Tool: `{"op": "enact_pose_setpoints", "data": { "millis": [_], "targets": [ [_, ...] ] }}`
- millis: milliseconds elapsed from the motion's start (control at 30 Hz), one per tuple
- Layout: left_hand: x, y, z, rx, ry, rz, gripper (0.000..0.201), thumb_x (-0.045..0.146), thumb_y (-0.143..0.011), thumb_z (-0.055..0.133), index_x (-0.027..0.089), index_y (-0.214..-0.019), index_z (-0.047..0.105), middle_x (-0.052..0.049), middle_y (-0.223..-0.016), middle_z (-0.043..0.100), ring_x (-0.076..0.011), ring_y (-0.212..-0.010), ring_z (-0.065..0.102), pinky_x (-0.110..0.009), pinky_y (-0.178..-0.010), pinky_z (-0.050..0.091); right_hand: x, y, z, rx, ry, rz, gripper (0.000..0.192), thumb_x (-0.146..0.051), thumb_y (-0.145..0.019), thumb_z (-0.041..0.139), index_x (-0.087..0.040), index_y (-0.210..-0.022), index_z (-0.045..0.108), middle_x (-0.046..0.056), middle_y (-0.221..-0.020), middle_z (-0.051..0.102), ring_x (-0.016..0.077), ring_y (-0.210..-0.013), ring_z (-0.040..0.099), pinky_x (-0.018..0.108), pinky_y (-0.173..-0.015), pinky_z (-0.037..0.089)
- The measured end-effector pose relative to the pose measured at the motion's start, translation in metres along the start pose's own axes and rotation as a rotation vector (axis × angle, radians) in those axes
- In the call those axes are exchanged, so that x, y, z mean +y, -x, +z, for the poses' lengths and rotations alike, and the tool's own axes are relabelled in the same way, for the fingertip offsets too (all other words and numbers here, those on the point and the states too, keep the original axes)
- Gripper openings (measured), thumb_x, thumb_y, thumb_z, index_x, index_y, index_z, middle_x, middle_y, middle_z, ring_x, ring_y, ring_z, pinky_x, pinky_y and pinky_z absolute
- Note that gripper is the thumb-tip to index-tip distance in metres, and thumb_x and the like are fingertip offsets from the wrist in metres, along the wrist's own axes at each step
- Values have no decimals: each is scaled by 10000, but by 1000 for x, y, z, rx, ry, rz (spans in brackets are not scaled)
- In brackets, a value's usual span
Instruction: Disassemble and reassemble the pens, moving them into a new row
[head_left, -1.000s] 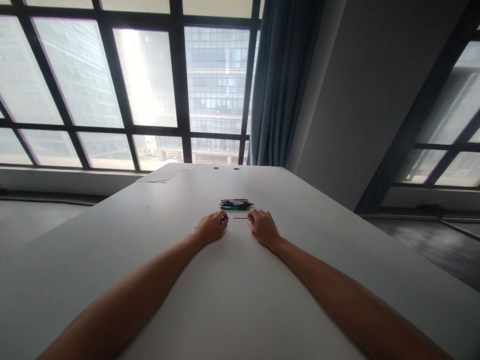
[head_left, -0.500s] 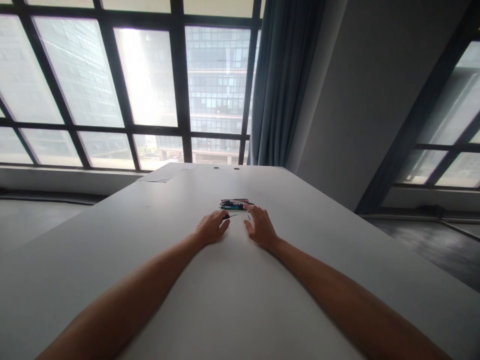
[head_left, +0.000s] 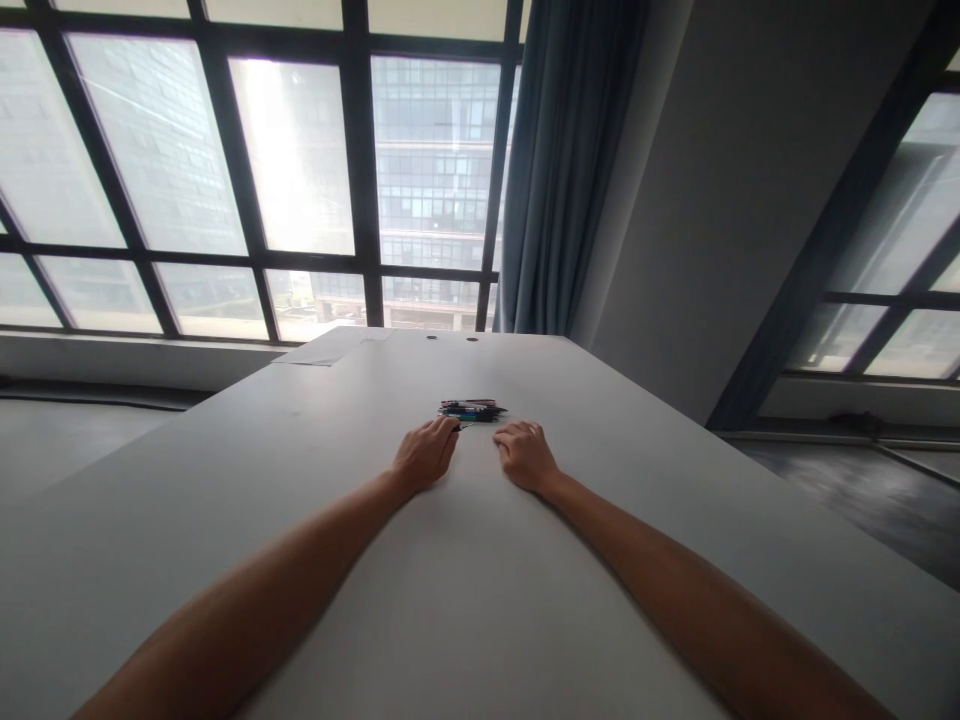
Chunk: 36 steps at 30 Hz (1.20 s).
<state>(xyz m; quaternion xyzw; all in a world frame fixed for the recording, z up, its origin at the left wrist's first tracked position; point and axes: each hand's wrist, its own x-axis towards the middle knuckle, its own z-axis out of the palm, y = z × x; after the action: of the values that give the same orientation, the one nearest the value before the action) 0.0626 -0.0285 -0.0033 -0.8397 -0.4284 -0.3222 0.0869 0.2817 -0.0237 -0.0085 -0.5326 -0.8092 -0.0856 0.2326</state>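
Observation:
Several pens [head_left: 471, 410], dark with some teal, white and pinkish parts, lie in a bunch across the white table [head_left: 480, 580]. Just on the near side of them, my left hand [head_left: 426, 452] is closed around a black pen [head_left: 458, 428], whose thin pointed end sticks out to the right; the rest is under the fingers. To the right, my right hand [head_left: 526, 456] rests low over the table with its fingers curled together. Whatever those fingers hold, if anything, is hidden. The two hands are a short distance apart.
White paper sheets [head_left: 322, 350] lie at the table's far left corner. Two dark round holes [head_left: 431, 338] sit near the far edge. Beyond stand a large black-framed window [head_left: 367, 160], a blue curtain [head_left: 559, 180] and a grey pillar [head_left: 720, 200].
My right hand has drawn back from the pens, and its fingers have curled in. My left hand has closed more fully around the black pen, its thumb now tucked in.

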Motion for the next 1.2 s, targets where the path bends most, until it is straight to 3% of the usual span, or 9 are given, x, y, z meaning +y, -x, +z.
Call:
{"op": "enact_pose_setpoints", "data": {
  "millis": [300, 600, 867, 1200],
  "targets": [
    [-1, 0, 2, -83, -4, 20, 303, 340, -968, 322, 244, -1152, 542, -54, -1039, 663, -189, -897, 629, -288, -748, 474, 4, -1, 0, 8, -201, -146, 228, -82, -799, 568, -217, -875, 735, 35, -938, 704, 188, -901, 603, 323, -863, 403],
    [-2, 0, 3, -175, 3, 17, 318, 352, -942, 350, 255, -1092, 613, -43, -995, 685, -184, -855, 641, -272, -715, 473, -2, 5, 0, 192, -369, -220, 294, -73, -867, 477, -194, -1108, 593, 58, -955, 636, 163, -804, 593, 274, -739, 476],
    [0, 0, -1, -189, 19, 26, 321, 351, -937, 357, 254, -1092, 621, -41, -985, 688, -181, -852, 641, -269, -715, 474, -9, 5, 1, 235, -391, -321, 229, -156, -931, 437, -211, -1115, 562, 63, -989, 617, 165, -842, 585, 277, -746, 485],
    [0, 1, 0, -168, 35, 84, 314, 349, -929, 384, 250, -1081, 640, -44, -937, 690, -176, -819, 640, -266, -694, 481, -15, 7, -5, 164, -402, -342, 221, -168, -945, 417, -199, -1105, 566, 77, -1009, 616, 180, -900, 592, 308, -814, 491]
  ]
}}
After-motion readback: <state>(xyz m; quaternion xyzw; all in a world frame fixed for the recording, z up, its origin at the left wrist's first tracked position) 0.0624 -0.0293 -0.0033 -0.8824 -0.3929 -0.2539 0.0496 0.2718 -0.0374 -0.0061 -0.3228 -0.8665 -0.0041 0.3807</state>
